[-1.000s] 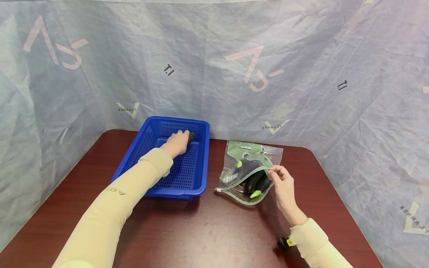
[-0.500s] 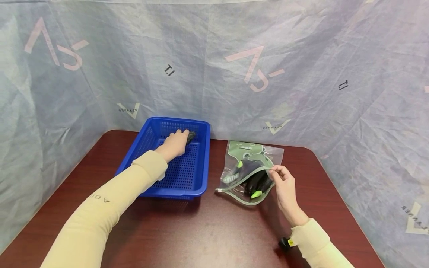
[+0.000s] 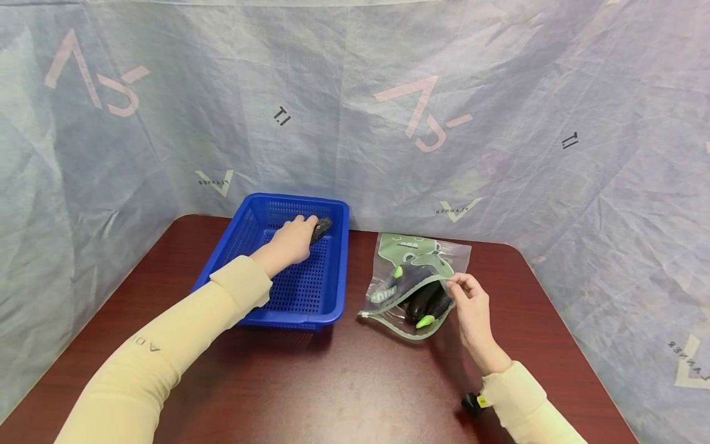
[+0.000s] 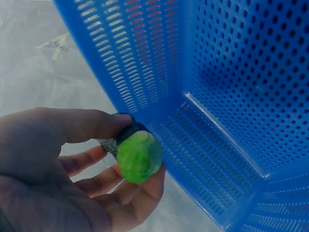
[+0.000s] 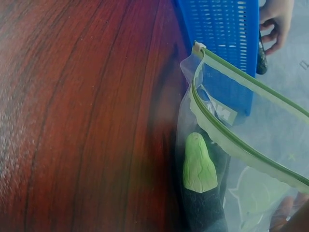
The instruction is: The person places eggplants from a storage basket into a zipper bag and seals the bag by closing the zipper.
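Note:
Over the blue basket (image 3: 342,271), toward its back, my left hand (image 3: 289,243) grips a dark eggplant (image 3: 322,229). The left wrist view shows its rounded green end (image 4: 140,157) between thumb and fingers, close beside the basket wall. My right hand (image 3: 471,311) pinches the rim of a clear zip bag (image 3: 388,262) printed with a green cartoon, keeping its mouth spread. Inside lie several dark eggplants (image 3: 420,303), one with its green cap (image 5: 199,166) toward the opening. Most of the held eggplant is hidden by my hand in the head view.
A reddish-brown table (image 3: 355,382) carries basket and bag side by side. Grey printed cloth (image 3: 355,123) hangs behind and along both sides. Near my right cuff is a small black object (image 3: 471,404) with a yellow label.
My left hand has shifted slightly to the right with the eggplant, and more of the eggplant shows past the fingers. The right hand and bag stay almost still.

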`<state>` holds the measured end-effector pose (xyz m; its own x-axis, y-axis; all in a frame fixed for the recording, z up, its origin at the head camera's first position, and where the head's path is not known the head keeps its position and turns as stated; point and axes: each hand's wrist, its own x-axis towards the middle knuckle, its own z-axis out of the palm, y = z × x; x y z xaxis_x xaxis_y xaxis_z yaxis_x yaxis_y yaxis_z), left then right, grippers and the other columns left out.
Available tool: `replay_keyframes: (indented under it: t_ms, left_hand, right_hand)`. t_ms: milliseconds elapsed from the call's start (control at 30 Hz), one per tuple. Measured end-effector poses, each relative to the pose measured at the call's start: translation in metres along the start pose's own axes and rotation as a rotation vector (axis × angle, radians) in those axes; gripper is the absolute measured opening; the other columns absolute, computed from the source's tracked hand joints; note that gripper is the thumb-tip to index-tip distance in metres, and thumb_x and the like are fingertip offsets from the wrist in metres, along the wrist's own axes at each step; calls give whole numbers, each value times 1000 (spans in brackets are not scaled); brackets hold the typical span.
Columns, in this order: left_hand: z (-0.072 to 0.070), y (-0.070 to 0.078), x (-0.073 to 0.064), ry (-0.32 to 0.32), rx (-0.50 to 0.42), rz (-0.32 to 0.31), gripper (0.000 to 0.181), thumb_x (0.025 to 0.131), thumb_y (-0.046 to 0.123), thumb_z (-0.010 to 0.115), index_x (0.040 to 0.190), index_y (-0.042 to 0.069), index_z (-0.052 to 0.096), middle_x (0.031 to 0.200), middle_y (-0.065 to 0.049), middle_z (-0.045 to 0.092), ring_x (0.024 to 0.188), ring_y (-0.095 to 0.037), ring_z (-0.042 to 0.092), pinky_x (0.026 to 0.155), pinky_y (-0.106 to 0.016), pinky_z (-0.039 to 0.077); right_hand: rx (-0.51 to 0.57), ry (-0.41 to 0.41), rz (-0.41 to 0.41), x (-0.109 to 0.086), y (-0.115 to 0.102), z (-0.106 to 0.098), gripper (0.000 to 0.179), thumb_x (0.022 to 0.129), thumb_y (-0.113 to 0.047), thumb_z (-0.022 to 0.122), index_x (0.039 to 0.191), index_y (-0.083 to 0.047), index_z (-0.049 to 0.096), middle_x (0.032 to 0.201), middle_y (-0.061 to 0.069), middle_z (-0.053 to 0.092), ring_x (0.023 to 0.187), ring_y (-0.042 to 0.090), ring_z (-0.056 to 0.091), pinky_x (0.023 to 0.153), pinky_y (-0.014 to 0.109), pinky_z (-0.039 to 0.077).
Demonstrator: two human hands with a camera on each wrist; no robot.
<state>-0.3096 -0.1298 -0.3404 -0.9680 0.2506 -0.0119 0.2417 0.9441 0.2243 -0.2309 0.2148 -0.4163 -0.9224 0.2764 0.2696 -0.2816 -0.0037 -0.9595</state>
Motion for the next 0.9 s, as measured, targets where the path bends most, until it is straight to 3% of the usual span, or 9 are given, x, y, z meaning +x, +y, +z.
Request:
replay_keyframes:
  t_ms: [200, 500, 900]
  left_hand:
    - [-4, 3, -9, 38, -15, 26, 62, 86, 3, 61, 142, 5, 34, 132, -25, 46, 114, -43, 51, 84, -52, 48]
    - [-13, 19, -25, 61, 1, 52, 68, 83, 3, 66, 143, 9, 34, 133, -23, 45, 113, -43, 50, 79, -50, 50]
    - [-17, 35, -46, 146, -1, 124, 69, 80, 2, 68, 141, 13, 38, 122, -18, 51, 100, -35, 53, 74, -46, 52]
  right_hand:
    - [-2, 2, 4, 0, 0, 0, 8, 89, 4, 57, 84, -2, 58, 68, -3, 51, 68, 11, 48, 66, 28, 40]
    - [-10, 8, 7, 1, -1, -1, 10, 89, 1, 58, 83, -6, 59, 69, -5, 52, 69, 9, 49, 66, 26, 41]
    - [3, 0, 7, 1, -3, -1, 10, 89, 2, 58, 83, -6, 59, 69, -4, 52, 69, 9, 48, 67, 27, 41]
